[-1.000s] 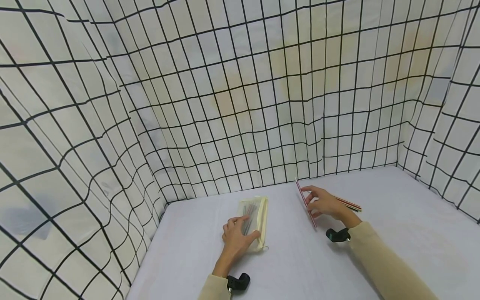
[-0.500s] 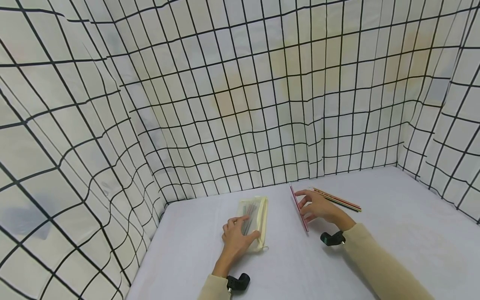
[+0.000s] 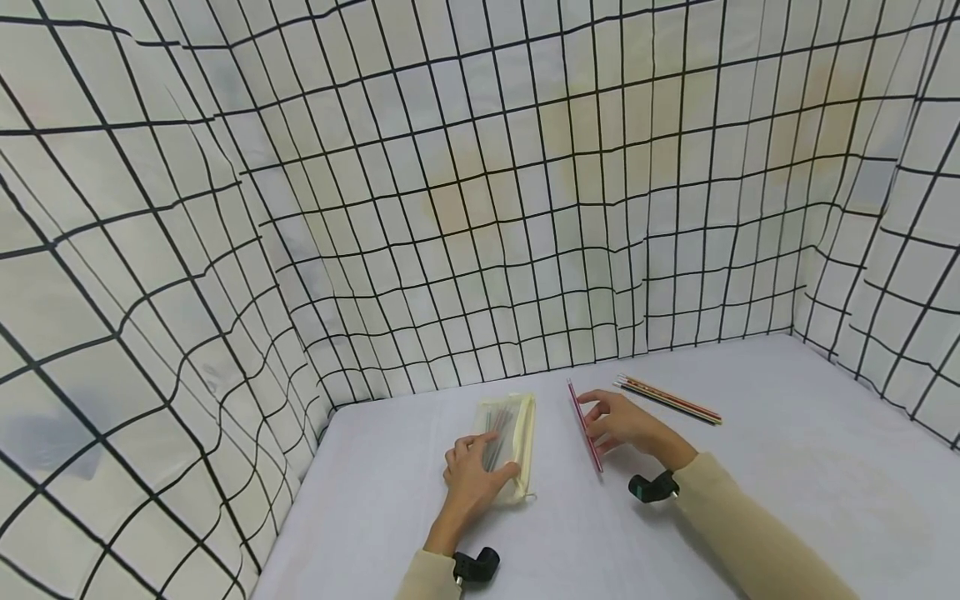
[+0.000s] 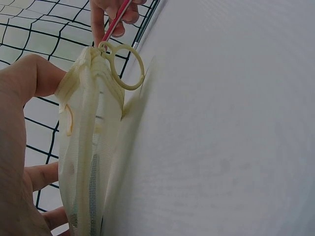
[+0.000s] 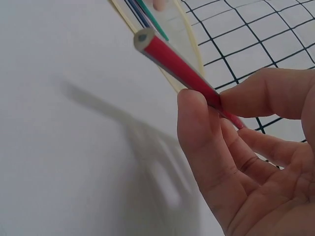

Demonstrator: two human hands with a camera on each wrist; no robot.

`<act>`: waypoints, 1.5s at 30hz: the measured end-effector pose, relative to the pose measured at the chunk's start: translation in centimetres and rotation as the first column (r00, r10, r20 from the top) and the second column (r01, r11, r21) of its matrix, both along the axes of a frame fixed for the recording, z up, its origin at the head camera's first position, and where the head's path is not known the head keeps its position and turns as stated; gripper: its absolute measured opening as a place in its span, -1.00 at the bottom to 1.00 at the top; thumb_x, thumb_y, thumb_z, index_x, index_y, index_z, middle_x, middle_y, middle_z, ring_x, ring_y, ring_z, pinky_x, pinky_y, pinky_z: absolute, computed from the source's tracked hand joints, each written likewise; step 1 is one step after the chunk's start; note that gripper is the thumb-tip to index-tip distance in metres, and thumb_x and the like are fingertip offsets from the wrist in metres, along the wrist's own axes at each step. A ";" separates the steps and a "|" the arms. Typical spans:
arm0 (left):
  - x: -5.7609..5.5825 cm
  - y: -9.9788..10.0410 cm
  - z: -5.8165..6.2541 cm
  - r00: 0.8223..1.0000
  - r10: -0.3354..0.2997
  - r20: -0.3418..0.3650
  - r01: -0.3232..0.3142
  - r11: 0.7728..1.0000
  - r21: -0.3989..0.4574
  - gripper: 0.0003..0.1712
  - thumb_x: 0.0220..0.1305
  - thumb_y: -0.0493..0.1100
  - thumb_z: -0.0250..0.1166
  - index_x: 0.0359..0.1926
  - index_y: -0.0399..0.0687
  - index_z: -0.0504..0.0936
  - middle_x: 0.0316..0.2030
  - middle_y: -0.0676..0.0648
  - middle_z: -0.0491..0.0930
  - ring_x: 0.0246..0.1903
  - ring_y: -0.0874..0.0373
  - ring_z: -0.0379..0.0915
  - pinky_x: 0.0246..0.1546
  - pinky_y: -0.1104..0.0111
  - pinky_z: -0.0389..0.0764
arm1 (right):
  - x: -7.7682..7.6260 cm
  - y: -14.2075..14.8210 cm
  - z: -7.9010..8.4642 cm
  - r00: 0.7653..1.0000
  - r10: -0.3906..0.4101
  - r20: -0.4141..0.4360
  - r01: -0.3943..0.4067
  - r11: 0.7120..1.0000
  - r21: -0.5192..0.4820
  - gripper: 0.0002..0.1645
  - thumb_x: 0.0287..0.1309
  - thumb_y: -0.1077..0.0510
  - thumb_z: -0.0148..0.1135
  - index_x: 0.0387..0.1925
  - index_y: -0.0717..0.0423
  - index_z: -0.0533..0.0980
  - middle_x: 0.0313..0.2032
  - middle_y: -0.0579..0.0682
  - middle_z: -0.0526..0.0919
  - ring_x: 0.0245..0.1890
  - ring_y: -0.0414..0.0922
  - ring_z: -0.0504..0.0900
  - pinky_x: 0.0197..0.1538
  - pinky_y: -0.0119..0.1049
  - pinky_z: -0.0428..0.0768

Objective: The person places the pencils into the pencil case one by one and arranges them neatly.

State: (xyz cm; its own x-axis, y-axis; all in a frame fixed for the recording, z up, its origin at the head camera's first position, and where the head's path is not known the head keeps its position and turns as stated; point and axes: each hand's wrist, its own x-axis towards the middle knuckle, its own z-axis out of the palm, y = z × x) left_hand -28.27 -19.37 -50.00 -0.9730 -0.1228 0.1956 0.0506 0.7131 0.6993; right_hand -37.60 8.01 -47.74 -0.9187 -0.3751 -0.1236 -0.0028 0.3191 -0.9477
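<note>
In the head view my left hand (image 3: 474, 477) rests on a pale yellow mesh pencil pouch (image 3: 526, 417), its fingers spread over the top and the thumb near the zipper edge. Several thin pencils show through the mesh. A ring-shaped zipper pull (image 4: 140, 64) stands out from the pouch's near end in the left wrist view. To the right of the pouch, my right hand (image 3: 624, 423) pinches a red pencil (image 5: 177, 64) between thumb and fingers. The pencil is held above the table, its flat unsharpened end toward the right wrist camera.
Several more pencils (image 3: 671, 400) lie together on the white table (image 3: 810, 467), beyond and to the right of my right hand. White cloth walls with a black grid (image 3: 480, 208) rise behind and at both sides.
My right hand has carried the red pencil left, away from the loose pencils and closer to the pouch. The left hand and pouch have stayed in place.
</note>
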 end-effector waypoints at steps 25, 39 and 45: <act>-0.1 -0.1 -0.1 1.000 0.007 -0.002 -0.007 1.000 0.011 -0.20 -0.05 0.12 0.42 0.30 0.06 0.56 0.25 -0.23 0.36 0.24 -0.19 0.16 0.22 -0.26 0.16 | 1.8 -4.1 0.0 0.993 0.079 0.090 -0.077 0.997 -0.020 -0.31 0.14 0.33 0.25 0.36 0.18 0.40 -0.16 0.12 0.60 -0.31 -0.06 0.64 -0.29 -0.21 0.70; -0.1 -0.1 -0.1 1.000 0.006 -0.006 -0.005 1.000 0.009 -0.19 -0.06 0.14 0.42 0.29 0.06 0.56 0.24 -0.22 0.37 0.24 -0.19 0.16 0.21 -0.25 0.17 | 1.5 -7.4 -0.5 0.990 0.038 0.133 -0.031 0.998 -0.055 -0.32 0.09 0.34 0.25 0.31 0.20 0.45 -0.15 0.11 0.63 -0.34 -0.09 0.62 -0.32 -0.26 0.67; -0.1 -0.2 -0.1 1.000 0.003 -0.011 -0.003 1.000 0.012 -0.19 -0.06 0.15 0.41 0.29 0.05 0.56 0.24 -0.23 0.36 0.24 -0.20 0.15 0.20 -0.25 0.17 | 1.4 -8.5 -0.5 0.989 0.004 0.150 0.004 0.999 -0.054 -0.36 0.14 0.30 0.27 0.29 0.27 0.45 -0.17 0.12 0.67 -0.34 -0.11 0.62 -0.33 -0.29 0.66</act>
State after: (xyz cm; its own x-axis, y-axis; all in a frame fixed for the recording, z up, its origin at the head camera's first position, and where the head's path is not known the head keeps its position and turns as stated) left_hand -28.36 -19.53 -50.14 -0.9705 -0.1276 0.2044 0.0562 0.7050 0.7070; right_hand -36.23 -0.51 -48.29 -0.8913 -0.3851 -0.2395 0.1406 0.2674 -0.9533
